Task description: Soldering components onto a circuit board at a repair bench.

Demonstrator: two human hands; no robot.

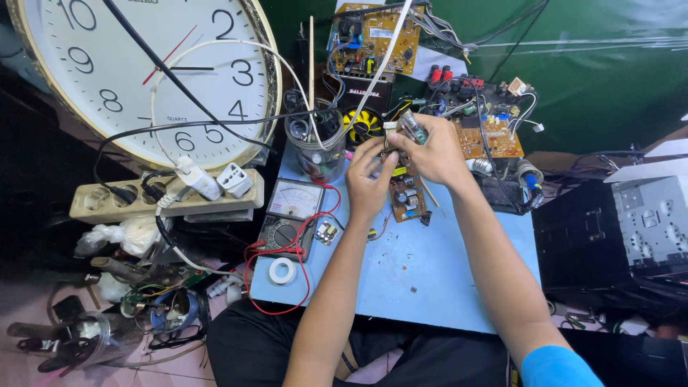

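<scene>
- The left hand point(369, 175) and the right hand point(428, 154) are meeting above the far end of the blue bench point(430, 279), raised off it so the small part point(411, 127) between them is sitting up close under the camera.
- The right hand's grip is pinching that small part — a pale, clear-looking piece, too small to tell more — with the fingertips pressed together on it.
- The left hand's fingertips are closing in on the same spot from the left, thumb and forefinger nearly together; whether they are touching the part or a wire beside it I cannot tell.
- Just below the hands a small brown circuit board point(407, 195) is lying flat on the bench, near enough to reach with only a short drop.
- A meter point(292, 217) with red leads is resting at the left edge of the bench, dial facing up so it can be read, and a roll of white tape point(282, 271) is lying in front of it.
- A clear jar point(315, 147) is standing behind the meter, holding wires upright.
- Left of the bench, a power strip point(168, 197) is lying below a large wall clock point(143, 75) — both well apart from the hands.
</scene>
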